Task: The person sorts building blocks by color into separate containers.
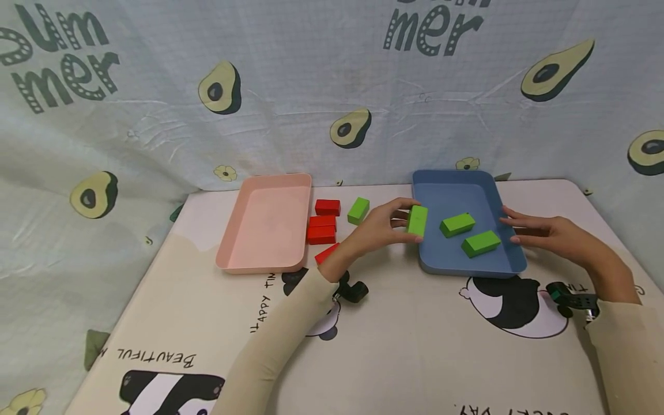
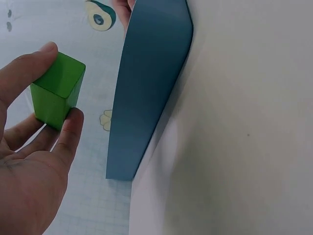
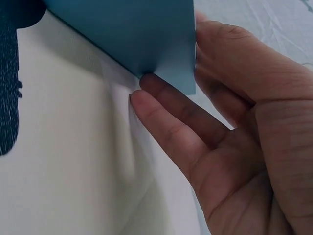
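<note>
My left hand (image 1: pixel 383 226) pinches a green block (image 1: pixel 417 221) between thumb and fingers at the left rim of the blue tray (image 1: pixel 430 253). The left wrist view shows that green block (image 2: pixel 59 81) held above the table, apart from the tray's outer wall (image 2: pixel 146 83). Two more green blocks, one (image 1: pixel 457 225) behind the other (image 1: pixel 480 244), lie inside the tray. At the tray's right rim is my right hand (image 1: pixel 557 233), its fingers extended. In the right wrist view, some of its fingers (image 3: pixel 168 129) lie along the outside wall, and other tips are hidden behind the rim.
A pink tray (image 1: pixel 267 225) stands at the left. Between the trays lie several red blocks (image 1: pixel 321 234) and a green block (image 1: pixel 358 211), with one red block partly hidden by my left wrist. Behind the table hangs an avocado-printed cloth (image 1: pixel 290 127).
</note>
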Demonstrator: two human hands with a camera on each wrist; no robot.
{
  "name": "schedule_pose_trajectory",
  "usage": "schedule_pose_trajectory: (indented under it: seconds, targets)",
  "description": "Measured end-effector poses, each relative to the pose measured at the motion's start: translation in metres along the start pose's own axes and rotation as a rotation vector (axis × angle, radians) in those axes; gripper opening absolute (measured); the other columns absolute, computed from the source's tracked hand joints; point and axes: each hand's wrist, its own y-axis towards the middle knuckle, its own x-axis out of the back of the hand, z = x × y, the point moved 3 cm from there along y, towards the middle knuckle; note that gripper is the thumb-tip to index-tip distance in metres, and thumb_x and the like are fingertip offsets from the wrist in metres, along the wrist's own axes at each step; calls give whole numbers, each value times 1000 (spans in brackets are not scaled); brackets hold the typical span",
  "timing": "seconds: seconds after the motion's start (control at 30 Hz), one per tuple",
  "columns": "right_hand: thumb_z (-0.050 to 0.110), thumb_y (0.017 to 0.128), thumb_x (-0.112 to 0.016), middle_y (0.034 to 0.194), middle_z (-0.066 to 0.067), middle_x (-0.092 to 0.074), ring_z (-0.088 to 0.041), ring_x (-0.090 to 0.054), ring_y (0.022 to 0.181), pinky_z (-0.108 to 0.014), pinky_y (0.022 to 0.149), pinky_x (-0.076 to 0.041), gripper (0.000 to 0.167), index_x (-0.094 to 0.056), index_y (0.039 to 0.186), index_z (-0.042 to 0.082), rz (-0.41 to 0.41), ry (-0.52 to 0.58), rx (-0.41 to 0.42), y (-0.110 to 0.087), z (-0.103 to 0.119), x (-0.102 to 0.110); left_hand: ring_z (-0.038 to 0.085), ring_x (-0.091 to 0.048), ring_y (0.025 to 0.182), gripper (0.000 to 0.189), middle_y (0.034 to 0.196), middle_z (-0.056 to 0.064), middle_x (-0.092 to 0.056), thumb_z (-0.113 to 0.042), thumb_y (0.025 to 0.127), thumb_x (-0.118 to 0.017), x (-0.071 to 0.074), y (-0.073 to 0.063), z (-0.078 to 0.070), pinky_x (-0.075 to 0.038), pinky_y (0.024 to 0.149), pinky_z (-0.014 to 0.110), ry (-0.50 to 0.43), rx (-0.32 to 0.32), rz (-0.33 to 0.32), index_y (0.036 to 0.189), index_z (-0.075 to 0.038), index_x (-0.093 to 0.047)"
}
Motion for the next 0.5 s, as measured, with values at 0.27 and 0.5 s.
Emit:
schedule_pose_trajectory:
  seconds: [0.27, 0.5]
  targets:
    - [31, 99, -69, 162, 15, -32, 26, -25, 125, 4, 85, -30, 53, -56, 149, 19, -2, 17, 27, 0, 0, -1, 21, -61, 119, 70, 140, 11, -57, -6, 83, -85, -4, 2, -2, -50, 103, 21, 27, -21, 14, 144, -2, -52]
    - [30, 99, -69, 161, 18, -30, 23, -25, 129, 4, 85, -30, 54, -54, 149, 17, 0, 7, 28, -1, -1, -1, 20, -61, 120, 70, 137, 11, -57, -6, 83, -85, -7, 5, -6, -51, 102, 20, 31, -37, 48, 144, -1, -51]
